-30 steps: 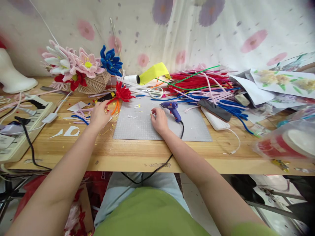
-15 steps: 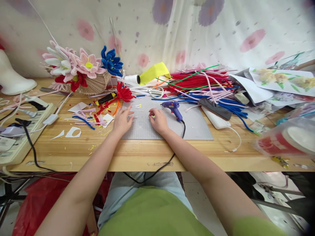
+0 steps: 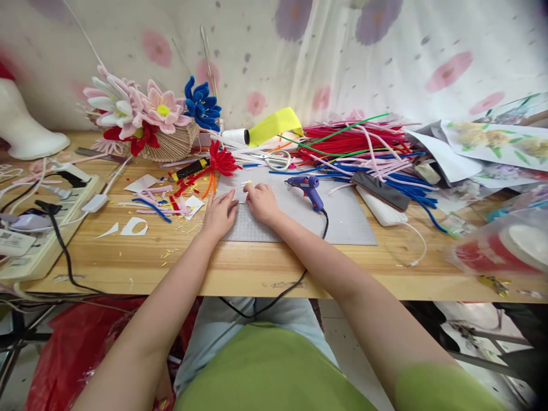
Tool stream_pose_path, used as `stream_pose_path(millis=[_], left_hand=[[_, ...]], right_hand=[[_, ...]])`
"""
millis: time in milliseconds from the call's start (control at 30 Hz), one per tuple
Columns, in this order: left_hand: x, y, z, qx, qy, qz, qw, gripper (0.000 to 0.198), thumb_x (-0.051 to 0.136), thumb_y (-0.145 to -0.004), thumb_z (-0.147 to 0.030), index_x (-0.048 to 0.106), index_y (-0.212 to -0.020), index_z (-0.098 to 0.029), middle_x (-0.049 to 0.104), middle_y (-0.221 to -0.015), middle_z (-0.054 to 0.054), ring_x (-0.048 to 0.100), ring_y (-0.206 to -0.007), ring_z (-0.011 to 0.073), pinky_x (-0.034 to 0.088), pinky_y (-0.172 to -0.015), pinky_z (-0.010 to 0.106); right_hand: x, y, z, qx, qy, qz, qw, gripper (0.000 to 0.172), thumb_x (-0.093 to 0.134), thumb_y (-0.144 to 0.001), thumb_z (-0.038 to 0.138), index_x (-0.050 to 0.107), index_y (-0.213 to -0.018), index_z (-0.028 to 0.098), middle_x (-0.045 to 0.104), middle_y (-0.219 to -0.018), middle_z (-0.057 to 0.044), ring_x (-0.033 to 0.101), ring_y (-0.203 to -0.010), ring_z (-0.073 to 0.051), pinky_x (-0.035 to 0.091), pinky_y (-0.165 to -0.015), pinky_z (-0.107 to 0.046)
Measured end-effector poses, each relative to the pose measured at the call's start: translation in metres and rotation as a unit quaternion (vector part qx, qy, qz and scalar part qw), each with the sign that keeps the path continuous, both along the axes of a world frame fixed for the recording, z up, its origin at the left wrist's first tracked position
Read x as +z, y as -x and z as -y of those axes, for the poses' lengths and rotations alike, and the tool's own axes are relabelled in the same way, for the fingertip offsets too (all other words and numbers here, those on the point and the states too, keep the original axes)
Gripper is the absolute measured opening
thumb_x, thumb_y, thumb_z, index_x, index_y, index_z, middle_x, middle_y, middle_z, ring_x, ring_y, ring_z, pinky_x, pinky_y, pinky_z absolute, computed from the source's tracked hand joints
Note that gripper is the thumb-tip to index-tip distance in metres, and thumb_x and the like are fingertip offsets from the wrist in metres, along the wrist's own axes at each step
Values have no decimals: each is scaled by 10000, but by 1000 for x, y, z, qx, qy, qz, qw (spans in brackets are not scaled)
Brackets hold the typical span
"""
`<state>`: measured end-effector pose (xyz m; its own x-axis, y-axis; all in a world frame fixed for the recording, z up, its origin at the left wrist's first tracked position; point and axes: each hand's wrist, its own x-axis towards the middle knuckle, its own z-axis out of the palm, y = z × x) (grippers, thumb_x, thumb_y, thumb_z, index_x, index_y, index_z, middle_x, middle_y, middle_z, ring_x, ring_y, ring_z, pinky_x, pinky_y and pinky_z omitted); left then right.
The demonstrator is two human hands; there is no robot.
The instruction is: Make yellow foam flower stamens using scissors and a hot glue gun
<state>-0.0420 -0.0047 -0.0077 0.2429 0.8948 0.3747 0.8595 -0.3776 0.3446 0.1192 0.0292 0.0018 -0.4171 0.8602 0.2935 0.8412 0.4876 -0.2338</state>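
My left hand [image 3: 220,214] lies at the left edge of the grey cutting mat [image 3: 342,225], its fingers stretched forward and slightly apart. Just right of it, my right hand [image 3: 262,202] has its fingers bent and drawn together over the mat. A thin pale sliver shows between the two hands; whether the right fingertips grip it is hidden. Small white and yellow bits [image 3: 247,182] lie on the mat beyond the fingers. A purple glue gun [image 3: 307,188] rests on the mat to the right, its black cord running down over the table edge.
Left of the mat are a red pipe-cleaner flower [image 3: 222,160], scraps [image 3: 156,208] and a power strip [image 3: 55,228]. Behind are scissors [image 3: 278,160], yellow ribbon [image 3: 276,127] and bundled pipe cleaners [image 3: 355,140]. A phone [image 3: 380,190] and a bagged cup [image 3: 500,245] stand right.
My right hand has moved left, close to my left hand, and its fingers now reach over the small bits. The whole view has shifted slightly.
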Motion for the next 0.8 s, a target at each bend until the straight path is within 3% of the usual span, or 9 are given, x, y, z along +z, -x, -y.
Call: stream_pose_path(millis=[267,433,633,800], left_hand=[[-1,-3,-1,6,13,30,999,546,454,-823,-196,389,-1366,-197,700,-1028,24,520,-1158,195,228,-1125,446],[-1,-4,-6,17,-32,59,998,586,435,-816,-166,346,-1393,-208,688,-1069,36,526,-1155,187,266,-1110,415],[6,-10,-7,38,-61,68,995,544,425,-825,-174,386,-1367,-189,639,-1173,70,513,-1182,199,269,-1104,427],[11,-24,1,-41,-39,61,997,416,496,-842,-317,521,-1236,-186,624,-1186,86,559,-1100,199,382,-1002,371]], right_hand=[[23,-40,3,-8,32,-60,998,330,462,-780,72,472,-1098,160,687,-892,-58,506,-969,-234,334,-876,-349],[27,-60,5,26,40,-136,990,316,517,-767,118,438,-1064,195,688,-866,-19,520,-964,-220,352,-871,-342],[20,-56,10,41,57,-146,987,311,507,-763,110,441,-1051,205,685,-870,-19,529,-1003,-219,354,-878,-346],[25,-45,15,67,58,-150,985,305,514,-771,126,437,-1055,204,683,-883,-20,520,-1003,-215,360,-871,-333]])
